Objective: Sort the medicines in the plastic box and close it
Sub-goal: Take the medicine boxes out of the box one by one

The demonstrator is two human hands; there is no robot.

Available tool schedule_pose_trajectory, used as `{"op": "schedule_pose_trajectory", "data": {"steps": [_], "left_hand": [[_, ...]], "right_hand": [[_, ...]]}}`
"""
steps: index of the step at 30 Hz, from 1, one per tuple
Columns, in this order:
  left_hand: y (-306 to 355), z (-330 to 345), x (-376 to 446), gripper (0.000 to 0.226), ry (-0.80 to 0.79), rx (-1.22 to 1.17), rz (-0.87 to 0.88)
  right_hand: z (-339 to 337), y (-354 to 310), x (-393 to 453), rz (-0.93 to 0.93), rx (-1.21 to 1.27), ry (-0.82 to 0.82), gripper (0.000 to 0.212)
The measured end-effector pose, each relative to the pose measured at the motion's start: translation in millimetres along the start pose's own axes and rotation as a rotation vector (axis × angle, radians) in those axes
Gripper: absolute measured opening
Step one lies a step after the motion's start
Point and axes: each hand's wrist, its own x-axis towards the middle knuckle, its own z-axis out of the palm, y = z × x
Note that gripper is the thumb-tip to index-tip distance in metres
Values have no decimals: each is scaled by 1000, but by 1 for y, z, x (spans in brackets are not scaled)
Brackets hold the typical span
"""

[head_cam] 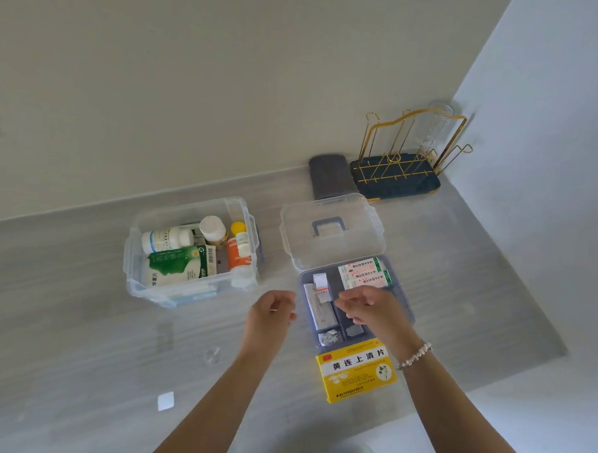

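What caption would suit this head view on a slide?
Both hands hover over a grey compartment tray beside a clear plastic box of medicine bottles; a yellow medicine carton lies nearby.

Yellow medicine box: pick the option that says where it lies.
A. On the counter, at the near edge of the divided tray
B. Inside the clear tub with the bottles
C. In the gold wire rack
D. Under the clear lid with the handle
A: the yellow medicine box lies flat on the counter, against the near edge of the divided tray, outside its compartments.
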Motion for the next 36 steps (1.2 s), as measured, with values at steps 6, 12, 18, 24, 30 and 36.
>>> {"op": "schedule_pose_trajectory", "data": {"steps": [6, 12, 18, 24, 30, 36], "left_hand": [[34, -64, 11, 14, 7, 53, 139], [42, -126, 36, 20, 117, 238, 252], [34, -169, 72, 20, 147, 335, 194], [23, -187, 97, 29, 139, 369, 131], [14, -184, 103, 32, 160, 379, 124], [13, -186, 104, 31, 174, 311, 104]], "right_hand": [[45, -63, 12, -157, 45, -71, 10], [99, -108, 34, -211, 60, -135, 10], [146, -125, 61, -170, 55, -209, 26], [182, -133, 88, -131, -232, -220, 37], [213, -138, 109, -45, -450, -267, 36], [219, -136, 113, 30, -311, -209, 22]]}}
